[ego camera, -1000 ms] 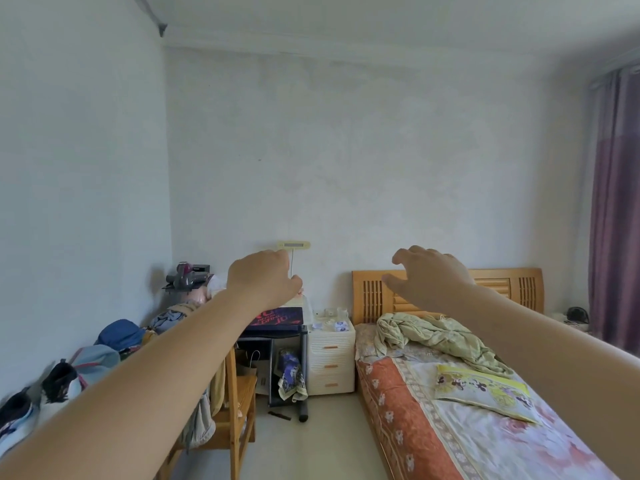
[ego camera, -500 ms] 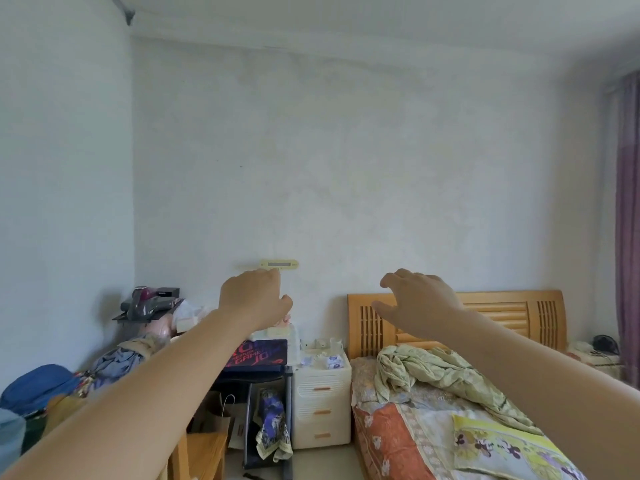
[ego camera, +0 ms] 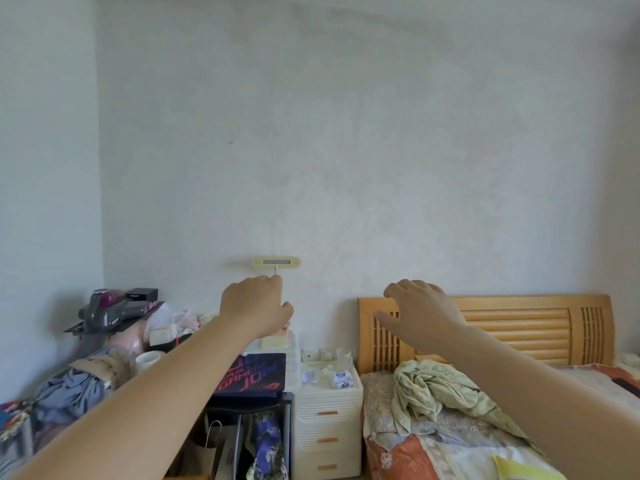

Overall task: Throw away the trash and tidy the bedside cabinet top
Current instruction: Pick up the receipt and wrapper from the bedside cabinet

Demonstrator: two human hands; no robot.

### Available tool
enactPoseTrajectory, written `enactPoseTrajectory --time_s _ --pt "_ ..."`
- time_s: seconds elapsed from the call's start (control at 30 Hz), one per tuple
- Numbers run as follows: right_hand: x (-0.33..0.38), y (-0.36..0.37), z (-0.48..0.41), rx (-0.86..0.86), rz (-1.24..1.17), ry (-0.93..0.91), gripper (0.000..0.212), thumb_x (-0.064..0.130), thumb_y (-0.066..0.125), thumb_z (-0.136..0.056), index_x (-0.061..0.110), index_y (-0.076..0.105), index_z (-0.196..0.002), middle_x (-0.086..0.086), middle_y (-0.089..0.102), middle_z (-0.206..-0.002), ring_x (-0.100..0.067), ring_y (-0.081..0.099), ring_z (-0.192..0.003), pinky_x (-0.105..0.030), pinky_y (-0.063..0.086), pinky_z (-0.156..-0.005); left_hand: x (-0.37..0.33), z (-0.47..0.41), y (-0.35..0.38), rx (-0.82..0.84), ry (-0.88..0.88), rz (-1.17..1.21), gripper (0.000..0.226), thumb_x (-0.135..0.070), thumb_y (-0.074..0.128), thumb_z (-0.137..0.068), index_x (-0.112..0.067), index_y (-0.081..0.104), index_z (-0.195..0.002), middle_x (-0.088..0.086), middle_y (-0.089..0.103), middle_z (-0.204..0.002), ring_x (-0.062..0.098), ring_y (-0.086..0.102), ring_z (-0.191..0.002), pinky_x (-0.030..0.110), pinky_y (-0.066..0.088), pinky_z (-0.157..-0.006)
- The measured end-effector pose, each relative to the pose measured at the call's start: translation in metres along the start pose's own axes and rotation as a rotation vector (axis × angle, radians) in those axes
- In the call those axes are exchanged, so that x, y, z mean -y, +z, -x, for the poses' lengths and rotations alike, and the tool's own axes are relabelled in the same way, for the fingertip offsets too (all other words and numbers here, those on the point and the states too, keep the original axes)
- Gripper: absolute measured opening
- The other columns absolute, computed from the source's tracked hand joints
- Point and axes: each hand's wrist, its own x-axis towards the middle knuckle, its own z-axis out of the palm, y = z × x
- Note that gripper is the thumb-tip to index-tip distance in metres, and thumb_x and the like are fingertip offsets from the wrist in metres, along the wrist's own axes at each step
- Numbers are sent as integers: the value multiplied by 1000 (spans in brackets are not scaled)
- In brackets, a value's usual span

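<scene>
A white bedside cabinet point(ego camera: 326, 427) with three drawers stands against the far wall, between a dark desk and the bed. On its top lie small crumpled wrappers point(ego camera: 341, 379), a clear cup point(ego camera: 343, 356) and small white items. Both arms are stretched out in front of me, well short of the cabinet. My left hand point(ego camera: 256, 308) is a loose fist with nothing in it. My right hand point(ego camera: 420, 315) hovers with its fingers curved and apart, empty.
A desk with a dark mouse pad point(ego camera: 256, 374) and clutter stands left of the cabinet. The bed point(ego camera: 485, 427) with a wooden headboard point(ego camera: 519, 327) and a rumpled green blanket point(ego camera: 436, 393) fills the right. A yellow wall light point(ego camera: 276, 262) hangs above.
I have come closer to the cabinet and the view has tilted up. Both arms stay stretched forward in much the same pose.
</scene>
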Motion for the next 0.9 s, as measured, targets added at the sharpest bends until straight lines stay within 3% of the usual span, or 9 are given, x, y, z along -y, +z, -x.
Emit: enactPoseTrajectory --time_s 0.43,0.57,0.9 --pt "-51 162 -202 93 -32 64 51 52 39 -92 17 47 -128 -3 54 -129 -23 46 -120 -37 37 -97 18 -203 192 94 100 2 36 -42 41 -88 -15 52 -111 0 62 -110 22 58 -96 32 42 -73" --pt "-77 218 -249 157 -21 62 53 51 39 -92 15 44 -131 -6 52 -130 -26 47 -121 -39 40 -95 8 -256 255 141 88 16 40 -47 41 -88 -16 53 -111 1 61 -111 24 58 -99 34 43 -74" --pt "-166 367 -375 275 -13 -45 51 49 39 -92 15 46 -129 -5 52 -130 -25 48 -117 -37 40 -91 -35 -383 409 283 10 41 32 -39 40 -85 -16 53 -102 0 61 -106 24 58 -93 36 47 -78"
